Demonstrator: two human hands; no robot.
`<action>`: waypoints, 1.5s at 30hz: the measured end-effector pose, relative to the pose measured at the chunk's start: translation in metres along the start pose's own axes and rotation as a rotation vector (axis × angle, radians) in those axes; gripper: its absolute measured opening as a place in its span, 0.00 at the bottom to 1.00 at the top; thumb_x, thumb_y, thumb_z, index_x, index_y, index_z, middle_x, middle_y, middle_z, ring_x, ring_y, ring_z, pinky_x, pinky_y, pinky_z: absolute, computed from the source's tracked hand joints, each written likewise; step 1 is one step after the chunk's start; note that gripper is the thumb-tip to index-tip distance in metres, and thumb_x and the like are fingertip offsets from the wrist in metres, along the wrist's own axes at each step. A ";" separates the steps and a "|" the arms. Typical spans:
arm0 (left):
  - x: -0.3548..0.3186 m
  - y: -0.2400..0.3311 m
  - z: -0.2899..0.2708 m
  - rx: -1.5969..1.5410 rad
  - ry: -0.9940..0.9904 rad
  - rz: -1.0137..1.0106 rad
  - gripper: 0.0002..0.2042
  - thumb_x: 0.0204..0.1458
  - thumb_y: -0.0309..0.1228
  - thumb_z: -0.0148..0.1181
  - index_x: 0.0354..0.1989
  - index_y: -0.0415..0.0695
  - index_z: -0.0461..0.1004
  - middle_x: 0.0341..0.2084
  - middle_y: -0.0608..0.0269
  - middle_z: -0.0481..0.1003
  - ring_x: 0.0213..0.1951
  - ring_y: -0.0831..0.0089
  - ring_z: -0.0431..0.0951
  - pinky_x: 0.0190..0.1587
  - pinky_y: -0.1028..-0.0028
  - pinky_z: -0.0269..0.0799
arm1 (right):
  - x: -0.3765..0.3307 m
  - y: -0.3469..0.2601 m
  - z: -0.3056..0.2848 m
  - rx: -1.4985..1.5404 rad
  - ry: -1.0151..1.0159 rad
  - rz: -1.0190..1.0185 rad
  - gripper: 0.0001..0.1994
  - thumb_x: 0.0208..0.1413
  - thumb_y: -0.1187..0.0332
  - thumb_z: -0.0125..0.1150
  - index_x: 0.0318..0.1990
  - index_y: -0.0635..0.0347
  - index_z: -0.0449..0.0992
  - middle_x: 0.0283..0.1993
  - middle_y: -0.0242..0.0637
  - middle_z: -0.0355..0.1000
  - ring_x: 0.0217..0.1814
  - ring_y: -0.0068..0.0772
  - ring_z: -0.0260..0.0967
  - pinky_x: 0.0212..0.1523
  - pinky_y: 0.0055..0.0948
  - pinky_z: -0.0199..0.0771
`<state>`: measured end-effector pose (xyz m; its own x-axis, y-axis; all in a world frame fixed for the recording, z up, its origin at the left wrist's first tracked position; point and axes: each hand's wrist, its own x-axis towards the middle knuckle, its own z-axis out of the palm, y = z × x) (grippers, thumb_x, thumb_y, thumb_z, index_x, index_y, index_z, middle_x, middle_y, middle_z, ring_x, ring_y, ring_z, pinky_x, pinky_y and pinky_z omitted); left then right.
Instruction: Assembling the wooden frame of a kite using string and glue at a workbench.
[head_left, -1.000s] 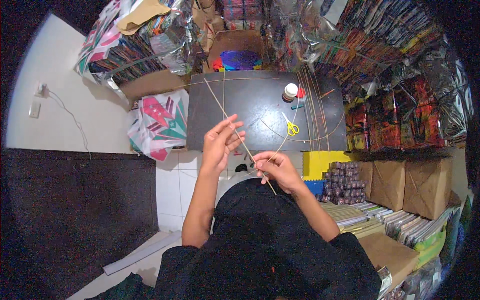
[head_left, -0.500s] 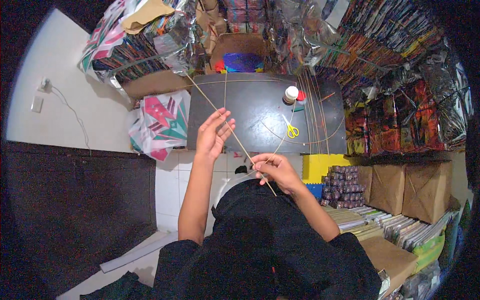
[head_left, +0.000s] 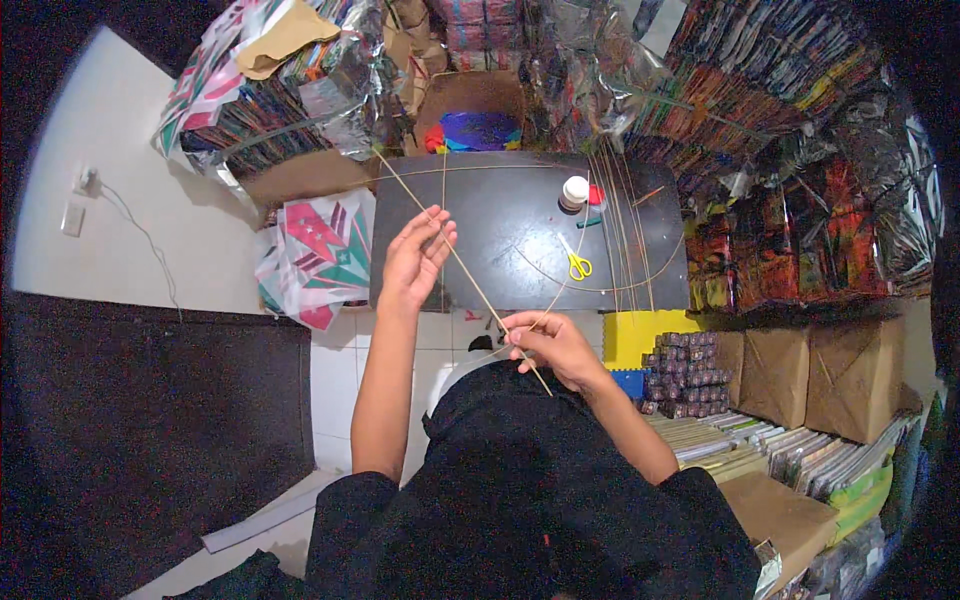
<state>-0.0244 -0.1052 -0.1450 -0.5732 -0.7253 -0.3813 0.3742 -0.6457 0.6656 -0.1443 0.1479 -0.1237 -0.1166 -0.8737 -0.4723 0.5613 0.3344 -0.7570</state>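
Note:
A long, thin tan stick [head_left: 474,280], which looks like bamboo, slants from the table's far left edge down to my lap. Near its upper part, my left hand [head_left: 416,262] has its palm partly turned up, with the fingertips closed loosely around the stick. My right hand [head_left: 552,348] pinches the stick near its lower end. A second thin curved stick [head_left: 561,302] runs from my right hand up over the table. Other slender sticks cross the dark table [head_left: 490,215], one nearly upright left of centre and one bowed along the far edge.
Yellow scissors [head_left: 577,266], a white-capped jar [head_left: 574,192] and several straight thin sticks [head_left: 622,235] lie on the table's right side. A printed sheet [head_left: 318,245] hangs at the left. Wrapped stacks [head_left: 760,110] surround the far and right sides; brown boxes [head_left: 850,380] stand at the right.
My left hand has moved slightly up and left along the stick. My right hand stays about where it was. The whole view has shifted a little.

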 end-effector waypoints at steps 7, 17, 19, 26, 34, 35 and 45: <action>0.017 0.001 0.000 -0.043 0.012 -0.012 0.17 0.61 0.19 0.56 0.59 0.32 0.68 0.50 0.49 0.77 0.50 0.63 0.81 0.54 0.66 0.82 | 0.001 -0.004 -0.004 -0.008 -0.010 0.007 0.14 0.63 0.70 0.63 0.54 0.65 0.77 0.43 0.33 0.76 0.38 0.20 0.75 0.34 0.22 0.82; 0.034 0.003 0.003 -0.074 -0.003 0.009 0.19 0.60 0.18 0.56 0.60 0.29 0.67 0.50 0.47 0.77 0.51 0.63 0.81 0.56 0.67 0.82 | 0.004 -0.008 -0.008 0.012 0.004 -0.022 0.15 0.63 0.70 0.63 0.54 0.66 0.77 0.43 0.36 0.76 0.39 0.22 0.76 0.35 0.23 0.83; 0.038 0.003 0.002 -0.099 0.000 -0.004 0.20 0.60 0.18 0.56 0.61 0.29 0.67 0.50 0.46 0.77 0.51 0.63 0.81 0.56 0.67 0.81 | 0.005 -0.008 -0.011 0.000 -0.005 -0.027 0.15 0.63 0.69 0.63 0.55 0.66 0.76 0.43 0.36 0.76 0.39 0.23 0.76 0.35 0.24 0.83; 0.047 0.008 0.010 -0.081 0.023 0.036 0.21 0.59 0.17 0.56 0.61 0.28 0.66 0.51 0.45 0.76 0.52 0.62 0.80 0.57 0.66 0.81 | 0.008 -0.007 -0.014 -0.002 0.000 -0.037 0.16 0.63 0.68 0.64 0.55 0.66 0.76 0.43 0.36 0.77 0.40 0.24 0.76 0.36 0.24 0.83; 0.060 0.010 0.008 -0.100 -0.006 0.056 0.21 0.60 0.19 0.58 0.61 0.27 0.65 0.53 0.44 0.75 0.53 0.59 0.79 0.59 0.63 0.80 | 0.004 -0.015 -0.009 -0.020 0.015 -0.021 0.15 0.62 0.69 0.64 0.54 0.65 0.77 0.43 0.34 0.77 0.40 0.22 0.76 0.35 0.23 0.82; 0.059 0.010 0.010 -0.090 -0.027 0.057 0.22 0.60 0.19 0.58 0.61 0.27 0.65 0.53 0.43 0.75 0.54 0.58 0.79 0.59 0.63 0.79 | 0.004 -0.015 -0.009 -0.019 0.014 -0.027 0.15 0.62 0.69 0.64 0.54 0.65 0.77 0.43 0.34 0.77 0.40 0.22 0.76 0.36 0.22 0.81; 0.045 0.004 0.015 -0.136 -0.044 -0.043 0.22 0.61 0.23 0.57 0.63 0.29 0.64 0.57 0.41 0.72 0.58 0.54 0.76 0.63 0.61 0.75 | 0.000 -0.006 -0.011 0.015 0.014 -0.024 0.14 0.63 0.69 0.64 0.54 0.64 0.77 0.43 0.34 0.76 0.40 0.22 0.76 0.34 0.22 0.81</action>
<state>-0.0595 -0.1366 -0.1499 -0.6212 -0.6869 -0.3772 0.4418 -0.7046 0.5553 -0.1568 0.1498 -0.1245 -0.1413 -0.8766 -0.4600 0.5704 0.3077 -0.7615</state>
